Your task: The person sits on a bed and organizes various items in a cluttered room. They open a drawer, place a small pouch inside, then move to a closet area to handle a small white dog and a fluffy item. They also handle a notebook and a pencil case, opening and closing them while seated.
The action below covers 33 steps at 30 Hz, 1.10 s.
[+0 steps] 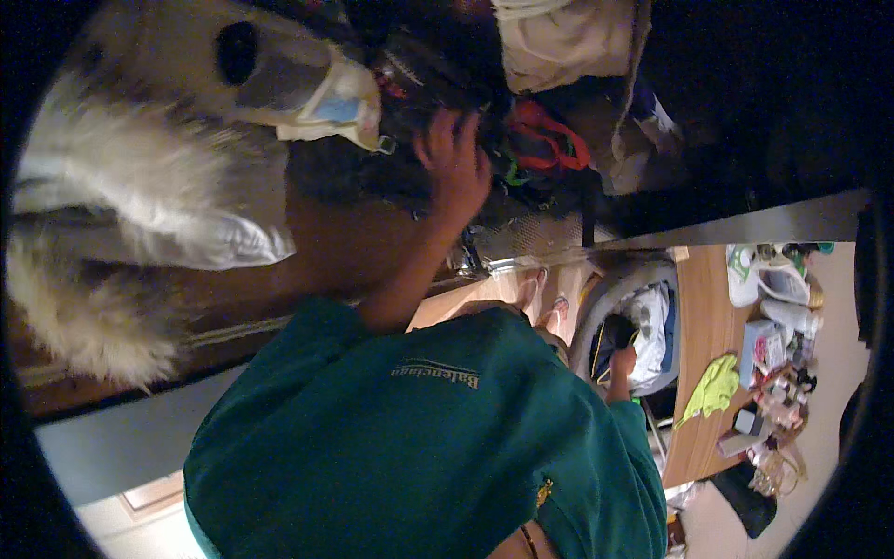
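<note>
My left hand (454,157) reaches into a dark wardrobe space, fingers apart, on or just above a heap of dark items (398,164). Right of it lies a red strap (559,143) with some green beside it. To its left is a pale bag with a clear panel (342,105). My right hand (621,362) is low at the right, its fingers closed on a dark cloth item with yellow edging (611,339). This item is at the mouth of a grey rounded basket (594,307), beside white cloth (651,328).
A fluffy pale fur item (140,175) fills the left side. A beige drawstring bag (569,45) stands at the top. On a wooden tabletop (705,300) lie a yellow-green cloth (712,388) and many small bottles and boxes. My feet (555,311) stand beside the basket.
</note>
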Motion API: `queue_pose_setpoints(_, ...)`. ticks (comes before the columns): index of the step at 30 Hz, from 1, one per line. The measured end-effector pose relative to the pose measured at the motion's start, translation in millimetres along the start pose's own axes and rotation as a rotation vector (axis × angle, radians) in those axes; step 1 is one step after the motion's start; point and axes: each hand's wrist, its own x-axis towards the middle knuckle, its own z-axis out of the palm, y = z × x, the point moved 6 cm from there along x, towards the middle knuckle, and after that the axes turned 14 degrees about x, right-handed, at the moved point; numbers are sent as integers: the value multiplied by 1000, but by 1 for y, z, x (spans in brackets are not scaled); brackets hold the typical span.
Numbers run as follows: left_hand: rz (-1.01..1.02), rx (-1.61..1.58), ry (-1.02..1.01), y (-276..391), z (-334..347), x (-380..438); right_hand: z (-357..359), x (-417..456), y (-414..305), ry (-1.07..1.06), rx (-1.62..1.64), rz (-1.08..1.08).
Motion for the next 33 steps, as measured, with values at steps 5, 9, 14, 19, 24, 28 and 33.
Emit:
queue_pose_setpoints(5, -358, -158, 165, -82, -43, 74, -50, 24, 16, 131, 174, -584)
queue_pose_setpoints(9, -525, -138, -92, -109, -70, 46, -101, -32, -19, 20, 785, -568)
queue_pose_setpoints(14, -347, -279, 351, -72, -169, 33, -172, -71, -86, -77, 1073, -763)
queue_pose_setpoints(19, -68, 61, 824, -37, -326, 27, -209, -88, -153, -209, 1162, -877)
queue_pose_setpoints(24, -559, 266, 1042, -87, -431, 55, -205, -116, -218, -306, 1173, -877)
queue_pose_setpoints(28, -663, 19, 869, -132, -433, 114, -210, -135, -242, -274, 1109, -933)
queue_pose_setpoints(33, -779, -160, 589, -223, -388, 200, -214, -166, -280, -312, 1012, -1020)
